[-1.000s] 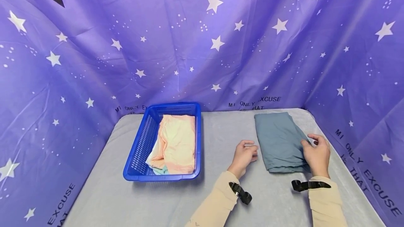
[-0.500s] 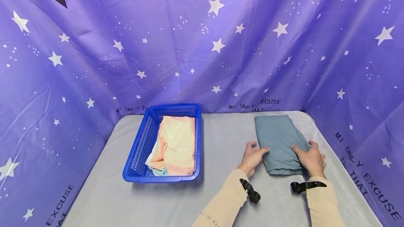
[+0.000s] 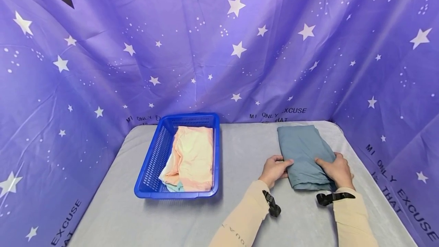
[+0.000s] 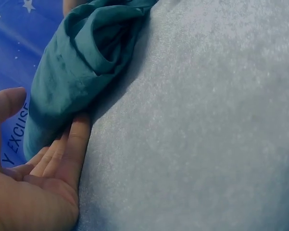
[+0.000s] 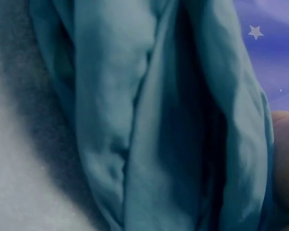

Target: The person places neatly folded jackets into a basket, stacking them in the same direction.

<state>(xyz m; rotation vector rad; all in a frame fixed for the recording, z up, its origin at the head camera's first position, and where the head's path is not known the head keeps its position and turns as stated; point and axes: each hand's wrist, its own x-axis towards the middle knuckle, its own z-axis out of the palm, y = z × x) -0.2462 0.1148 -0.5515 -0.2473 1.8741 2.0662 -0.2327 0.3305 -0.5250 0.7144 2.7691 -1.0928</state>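
A folded grey-blue cloth (image 3: 303, 151) lies at the right of the table, its near end showing several loose layers. At its left edge is my left hand (image 3: 274, 170); in the left wrist view its straight fingers (image 4: 77, 144) reach under the cloth, and the thumb stands up beside it, a narrow gap away. My right hand (image 3: 337, 170) grips the right edge, thumb on top and the other fingers mostly hidden round the side. The right wrist view is filled by the cloth's layered folds (image 5: 149, 120), with part of the hand at the right border.
A blue plastic basket (image 3: 144, 194) stands left of centre, holding a folded peach cloth (image 3: 195, 157) over white and mint fabric. The table wears a grey cover (image 3: 247, 144). Purple star-printed curtains (image 3: 192, 48) close off the back and both sides.
My left hand has moved right to the cloth's left edge, its fingers going underneath. My right hand has shifted left, its thumb now farther in over the cloth. The basket stays put.
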